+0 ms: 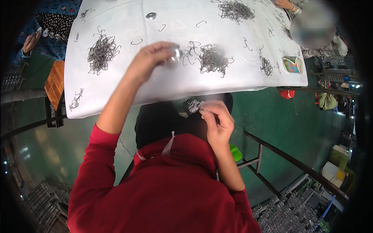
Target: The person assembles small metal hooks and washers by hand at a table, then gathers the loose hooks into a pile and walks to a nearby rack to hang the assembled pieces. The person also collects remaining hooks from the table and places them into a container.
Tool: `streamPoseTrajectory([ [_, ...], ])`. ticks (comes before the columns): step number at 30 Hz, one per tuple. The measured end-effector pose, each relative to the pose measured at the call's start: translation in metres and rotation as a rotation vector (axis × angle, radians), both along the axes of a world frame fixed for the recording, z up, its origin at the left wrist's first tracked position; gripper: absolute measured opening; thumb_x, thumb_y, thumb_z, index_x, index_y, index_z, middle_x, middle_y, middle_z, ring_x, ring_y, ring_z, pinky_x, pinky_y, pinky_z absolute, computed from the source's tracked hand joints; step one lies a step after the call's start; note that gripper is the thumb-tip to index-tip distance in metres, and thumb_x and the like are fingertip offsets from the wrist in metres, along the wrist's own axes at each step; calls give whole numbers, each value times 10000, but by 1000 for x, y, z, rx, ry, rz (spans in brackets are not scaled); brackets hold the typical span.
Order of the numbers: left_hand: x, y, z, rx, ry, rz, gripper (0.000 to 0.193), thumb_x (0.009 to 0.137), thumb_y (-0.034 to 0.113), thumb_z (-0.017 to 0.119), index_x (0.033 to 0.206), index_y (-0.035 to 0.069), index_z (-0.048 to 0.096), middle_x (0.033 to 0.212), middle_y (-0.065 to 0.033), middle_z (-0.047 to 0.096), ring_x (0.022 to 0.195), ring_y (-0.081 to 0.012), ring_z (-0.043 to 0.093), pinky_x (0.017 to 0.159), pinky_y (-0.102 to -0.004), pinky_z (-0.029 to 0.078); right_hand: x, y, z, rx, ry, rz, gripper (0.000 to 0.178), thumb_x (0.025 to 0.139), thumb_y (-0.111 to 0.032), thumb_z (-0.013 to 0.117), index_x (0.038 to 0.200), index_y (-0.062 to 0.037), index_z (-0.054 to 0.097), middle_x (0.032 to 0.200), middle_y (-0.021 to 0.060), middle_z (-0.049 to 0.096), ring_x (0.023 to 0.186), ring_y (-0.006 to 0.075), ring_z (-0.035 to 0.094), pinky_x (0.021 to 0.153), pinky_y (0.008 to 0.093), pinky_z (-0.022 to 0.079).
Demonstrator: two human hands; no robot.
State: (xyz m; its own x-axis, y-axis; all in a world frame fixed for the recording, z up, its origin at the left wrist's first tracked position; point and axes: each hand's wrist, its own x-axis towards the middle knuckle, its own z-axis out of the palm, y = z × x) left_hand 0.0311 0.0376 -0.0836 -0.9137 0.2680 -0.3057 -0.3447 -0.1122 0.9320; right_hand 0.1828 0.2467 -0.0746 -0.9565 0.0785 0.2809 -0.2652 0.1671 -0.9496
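Note:
My left hand [144,62] is over the white-covered table, its fingers closed on a shiny round metal piece [176,56] that is blurred by motion. Just right of it lies a tangled pile of grey metal hooks [213,60], with a few loose ones at its near side. Below the table edge, above my lap, my right hand [220,121] pinches the end of a row of small shiny metal pieces [193,105]. Whether those pieces are strung on something is hidden by the fingers. Another shiny round metal piece [151,16] rests farther back on the cloth.
More hook piles lie at the left [101,54] and far back [236,11] of the white cloth [128,87]. A printed cup [292,65] lies near the right corner. One co-worker's hand [31,42] is at the far left, another's [284,4] at the back right. A metal rail [295,165] runs behind me at right.

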Motion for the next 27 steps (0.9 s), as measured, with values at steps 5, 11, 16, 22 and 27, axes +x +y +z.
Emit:
streamPoseTrajectory([
  [5,51,34,12,110,-36,-17,308,800,17,663,1099,33,595,839,-15,644,750,-68,585,634,-197,443,-6,-7,-14,-127,22,-20,117,828,85,598,909,12,557,905,97,610,692,96,548,617,211,464],
  [11,86,57,18,1,74,87,187,818,32,668,998,12,625,856,-24,655,796,-76,593,713,-217,469,-11,-11,-22,-228,22,-111,181,830,79,612,919,-17,486,910,103,614,695,96,552,630,212,469],
  [16,101,65,16,97,157,137,166,823,5,661,980,5,606,884,-39,647,827,-89,597,759,-242,473,-13,-12,-29,-140,18,-159,197,821,83,619,921,-20,483,919,101,612,705,99,556,634,214,471],
  [22,106,69,0,168,263,233,194,809,-17,663,986,6,587,957,-48,614,869,-110,583,789,-259,471,-31,0,-21,69,125,-240,134,823,-2,630,917,-27,538,897,95,614,723,131,564,585,239,440],
  [27,109,62,-11,187,259,215,162,822,-43,640,954,12,565,933,-42,610,879,-88,568,801,-247,458,-133,42,-7,446,98,-22,78,864,-77,588,885,-1,587,856,132,607,746,262,600,657,332,473],
])
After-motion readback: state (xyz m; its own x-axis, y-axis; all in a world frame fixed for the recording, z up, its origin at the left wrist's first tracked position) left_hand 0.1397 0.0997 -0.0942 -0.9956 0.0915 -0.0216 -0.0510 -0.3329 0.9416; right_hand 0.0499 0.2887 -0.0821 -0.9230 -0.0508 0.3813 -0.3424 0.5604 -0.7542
